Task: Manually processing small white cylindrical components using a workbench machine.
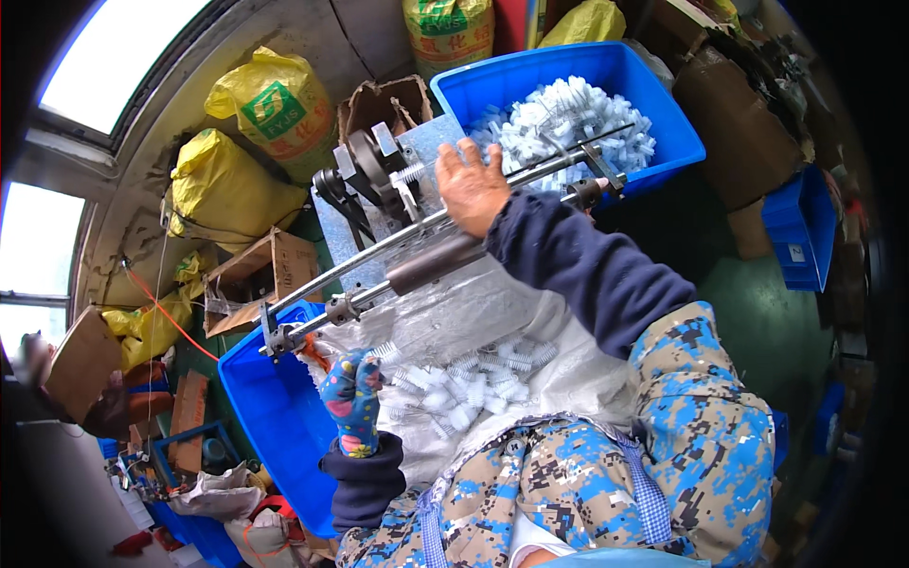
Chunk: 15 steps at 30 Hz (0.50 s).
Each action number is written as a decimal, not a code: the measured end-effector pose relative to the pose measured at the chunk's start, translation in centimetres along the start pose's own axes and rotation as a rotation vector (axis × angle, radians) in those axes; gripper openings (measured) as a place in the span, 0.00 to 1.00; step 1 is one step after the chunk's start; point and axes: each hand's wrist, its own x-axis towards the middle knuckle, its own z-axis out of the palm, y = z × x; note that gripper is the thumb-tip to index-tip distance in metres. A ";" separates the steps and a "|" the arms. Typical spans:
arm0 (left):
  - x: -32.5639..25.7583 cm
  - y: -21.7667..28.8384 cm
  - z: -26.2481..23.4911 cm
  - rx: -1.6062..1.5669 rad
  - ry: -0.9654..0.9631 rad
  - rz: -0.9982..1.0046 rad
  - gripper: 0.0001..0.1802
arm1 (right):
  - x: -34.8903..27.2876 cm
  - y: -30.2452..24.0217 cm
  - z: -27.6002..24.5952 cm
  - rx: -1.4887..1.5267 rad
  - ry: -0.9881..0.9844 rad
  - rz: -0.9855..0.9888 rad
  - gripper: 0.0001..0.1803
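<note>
Green floor (748, 312) underlies one machine (437, 262), one gloved hand (351, 402), one bare hand (471, 191).

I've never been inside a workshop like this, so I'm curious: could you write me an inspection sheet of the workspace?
Surface: white sheet beneath loose white pieces, ribbed in places.
Job's things: machine with long rods; upper-right blue bin heaped with similar white pieces; lower-left blue bin.
Clutter: yellow sacks and cardboard boxes around the machine.
Left hand: patterned glove, fingers curled beside the loose pieces; whether it holds one is unclear.
Right hand: bare, fingers spread over the machine; contact unclear.
Cables: orange-red cord hanging at left.
Surroundings: windows at left, green floor at right.
</note>
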 end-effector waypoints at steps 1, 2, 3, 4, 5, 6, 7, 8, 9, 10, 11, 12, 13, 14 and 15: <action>0.1 0.1 0.0 -0.020 -0.004 -0.065 0.05 | -0.1 1.0 0.2 -0.033 0.046 0.010 0.22; 0.2 0.0 0.2 -0.022 -0.006 -0.069 0.05 | 0.0 1.7 -0.4 -0.002 0.064 0.000 0.21; 0.3 0.0 0.5 0.024 -0.021 -0.042 0.05 | 0.2 2.3 -1.3 0.031 0.083 -0.011 0.19; 0.5 0.0 1.3 0.065 -0.041 -0.012 0.05 | 0.4 3.6 -1.8 -0.029 0.190 -0.001 0.15; 0.8 0.1 1.7 0.064 -0.042 -0.012 0.05 | 1.2 4.4 -2.1 -0.091 0.248 0.060 0.15; 1.1 0.3 2.1 0.138 -0.077 0.023 0.05 | 1.7 4.6 -2.0 -0.064 0.218 0.110 0.13; 1.5 0.2 2.4 0.212 -0.110 0.060 0.05 | 2.3 4.7 -1.5 -0.037 0.191 0.159 0.12; 1.8 0.2 2.7 0.257 -0.133 0.115 0.06 | 2.6 4.8 -1.0 -0.026 0.089 0.104 0.10; 1.9 0.5 2.5 0.260 -0.129 0.117 0.06 | 2.8 4.9 -0.6 -0.015 -0.012 0.048 0.09; 1.9 0.8 2.3 0.365 -0.129 0.154 0.07 | 2.8 5.6 -0.7 -0.042 0.069 -0.029 0.07; 1.8 0.9 2.0 0.471 -0.124 0.189 0.07 | 3.0 6.9 -1.7 -0.132 0.079 -0.117 0.08; 1.5 1.1 1.4 0.501 -0.087 0.135 0.08 | 3.4 8.6 -3.2 -0.208 0.131 -0.031 0.08; 1.4 0.6 0.7 0.456 -0.078 0.114 0.09 | 3.4 10.3 -4.3 -0.289 0.179 0.062 0.08; 1.4 0.2 0.3 0.429 -0.065 0.120 0.09 | 2.9 11.8 -5.1 -0.336 0.256 0.153 0.08; 1.4 0.0 0.2 0.400 -0.055 0.128 0.10 | 2.6 12.8 -5.7 -0.385 0.333 0.247 0.08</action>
